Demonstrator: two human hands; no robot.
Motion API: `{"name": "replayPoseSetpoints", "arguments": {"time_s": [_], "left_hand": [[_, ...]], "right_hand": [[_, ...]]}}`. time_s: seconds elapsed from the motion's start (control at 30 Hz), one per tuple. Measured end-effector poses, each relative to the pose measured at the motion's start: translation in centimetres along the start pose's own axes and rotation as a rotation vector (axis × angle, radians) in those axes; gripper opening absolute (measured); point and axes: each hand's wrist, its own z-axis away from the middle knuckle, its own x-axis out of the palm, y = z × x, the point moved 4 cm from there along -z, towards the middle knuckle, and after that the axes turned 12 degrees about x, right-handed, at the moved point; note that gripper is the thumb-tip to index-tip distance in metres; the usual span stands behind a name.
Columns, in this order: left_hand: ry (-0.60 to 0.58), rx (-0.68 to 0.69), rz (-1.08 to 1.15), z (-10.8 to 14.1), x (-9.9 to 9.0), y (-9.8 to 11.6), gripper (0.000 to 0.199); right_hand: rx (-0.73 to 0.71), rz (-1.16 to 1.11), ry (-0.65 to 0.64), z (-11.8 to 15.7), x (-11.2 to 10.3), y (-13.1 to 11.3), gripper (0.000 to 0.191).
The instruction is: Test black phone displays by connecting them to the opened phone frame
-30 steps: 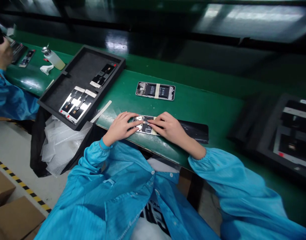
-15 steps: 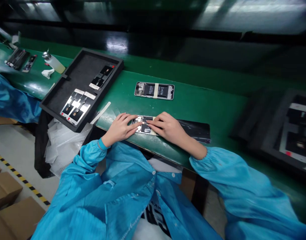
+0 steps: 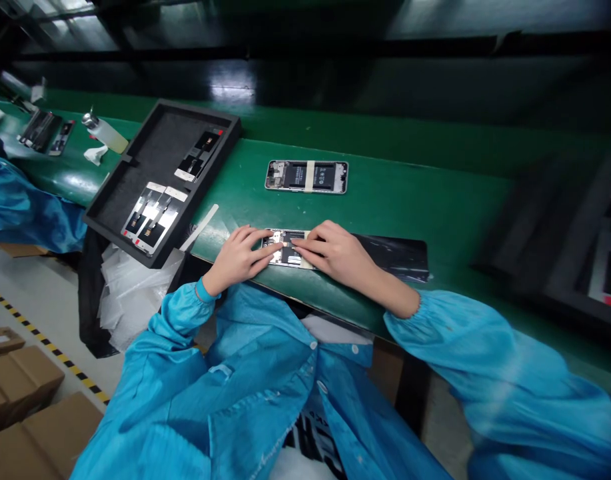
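An opened phone lies flat near the table's front edge, its inner parts and a pale strip of tape showing. My left hand grips its left end, thumb by the near side and fingers across the far side and middle. Over the phone's middle, the fingertips of my right hand are pinched together; whatever is between them is too small to make out. A dark, shiny flat panel extends right from behind my right hand. Farther back lies a second opened phone, with a pale tape band across its battery.
A black foam tray at left holds several screen parts. Beyond it stand a pump bottle and a crumpled tissue. Another tray is blurred at right. A co-worker's blue sleeve shows at far left. Plastic bags hang below.
The view has shifted slightly, so the right tray sits farther toward the edge. Both hands keep nearly the same pose on the phone, with little visible finger movement.
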Motion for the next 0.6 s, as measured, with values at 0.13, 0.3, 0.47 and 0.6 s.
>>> {"name": "replayPoseSetpoints", "arguments": {"time_s": [0.13,0.3,0.47,0.6], "left_hand": [[-0.066,0.001,-0.029,-0.14,0.05,0.03,0.035],[-0.089,0.007,-0.025,-0.24,-0.16,-0.04,0.037],[-0.044,-0.015,0.058,0.03,0.12,-0.39,0.034],[0.018,-0.042,0.122,0.17,0.22,-0.62,0.031]], "right_hand": [[-0.014,0.011,0.012,-0.01,0.0,-0.1,0.034],[-0.017,0.02,0.016,0.02,-0.1,-0.23,0.034],[-0.019,0.019,0.029,0.08,-0.04,-0.23,0.032],[-0.013,0.0,0.038,0.09,0.04,-0.13,0.031]]}}
